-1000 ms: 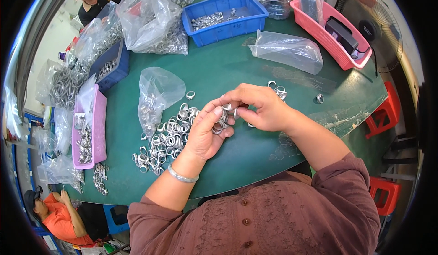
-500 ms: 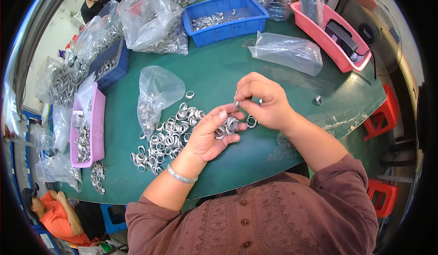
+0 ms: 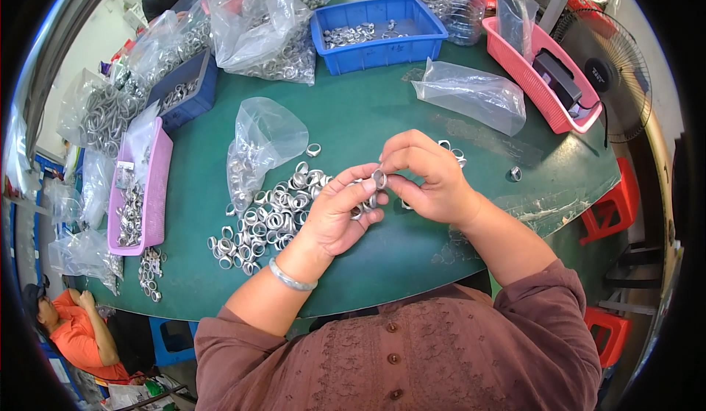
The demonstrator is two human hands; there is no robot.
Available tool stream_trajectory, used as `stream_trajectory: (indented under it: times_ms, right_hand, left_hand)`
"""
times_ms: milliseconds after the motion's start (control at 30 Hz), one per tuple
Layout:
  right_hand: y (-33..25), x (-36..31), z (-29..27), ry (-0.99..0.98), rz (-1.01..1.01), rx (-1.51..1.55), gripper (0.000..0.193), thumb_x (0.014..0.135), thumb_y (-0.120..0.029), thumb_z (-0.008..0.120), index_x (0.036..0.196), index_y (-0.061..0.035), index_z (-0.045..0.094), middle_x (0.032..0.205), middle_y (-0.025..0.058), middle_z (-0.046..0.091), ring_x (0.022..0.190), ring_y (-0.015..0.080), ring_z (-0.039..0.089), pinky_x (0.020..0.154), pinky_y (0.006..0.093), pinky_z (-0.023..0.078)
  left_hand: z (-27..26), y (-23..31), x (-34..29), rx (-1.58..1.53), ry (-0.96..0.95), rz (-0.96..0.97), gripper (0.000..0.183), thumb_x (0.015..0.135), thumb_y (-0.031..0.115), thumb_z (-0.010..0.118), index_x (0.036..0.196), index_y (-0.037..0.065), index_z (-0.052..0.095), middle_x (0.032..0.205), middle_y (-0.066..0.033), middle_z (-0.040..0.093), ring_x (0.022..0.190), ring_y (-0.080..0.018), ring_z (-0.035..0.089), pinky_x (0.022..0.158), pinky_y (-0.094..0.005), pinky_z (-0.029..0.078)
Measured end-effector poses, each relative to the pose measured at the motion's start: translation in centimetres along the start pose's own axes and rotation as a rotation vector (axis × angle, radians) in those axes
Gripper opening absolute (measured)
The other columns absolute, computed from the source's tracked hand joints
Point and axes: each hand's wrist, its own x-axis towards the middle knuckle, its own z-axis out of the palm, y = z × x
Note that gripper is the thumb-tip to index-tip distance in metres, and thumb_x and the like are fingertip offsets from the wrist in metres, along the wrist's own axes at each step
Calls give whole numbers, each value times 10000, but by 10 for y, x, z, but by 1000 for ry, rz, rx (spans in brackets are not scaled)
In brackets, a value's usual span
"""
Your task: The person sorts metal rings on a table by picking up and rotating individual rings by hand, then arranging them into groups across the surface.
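Small metal ring (image 3: 379, 178) pinched between fingertips of left hand (image 3: 340, 212) and right hand (image 3: 430, 179), above the green desk (image 3: 382, 117); both closed on it, left also cupping a few more rings; easily dropped from so slight a grip, likely lost in the ring pile (image 3: 268, 216) just beside; silvery, shiny, short and round.

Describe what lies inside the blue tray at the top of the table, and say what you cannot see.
The blue tray holds a thin scatter of metal rings, mostly at its left end; the rest shows bare blue floor. Its near wall hides the floor strip just behind it.
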Motion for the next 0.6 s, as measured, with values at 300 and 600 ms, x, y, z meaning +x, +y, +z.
stream_trajectory:
  times_ms: [300,600]
  right_hand:
    - [32,5,-49,163,374,-265,137,790,30,585,926,20,601,870,132,615,775,267,604,713,328,483]
    - [57,-5,-75,-367,668,-665,199,748,-76,594,918,-9,674,923,175,656,894,344,610,792,410,485]
  left_hand:
    - [-5,7,2,-138,-25,20,361,851,124,592,1206,78,547,1046,-91,621,955,-252,608,666,-316,542]
    - [-6,28,6,1144,294,634,202,832,25,615,1031,55,631,945,-76,616,788,-185,597,624,-289,487]
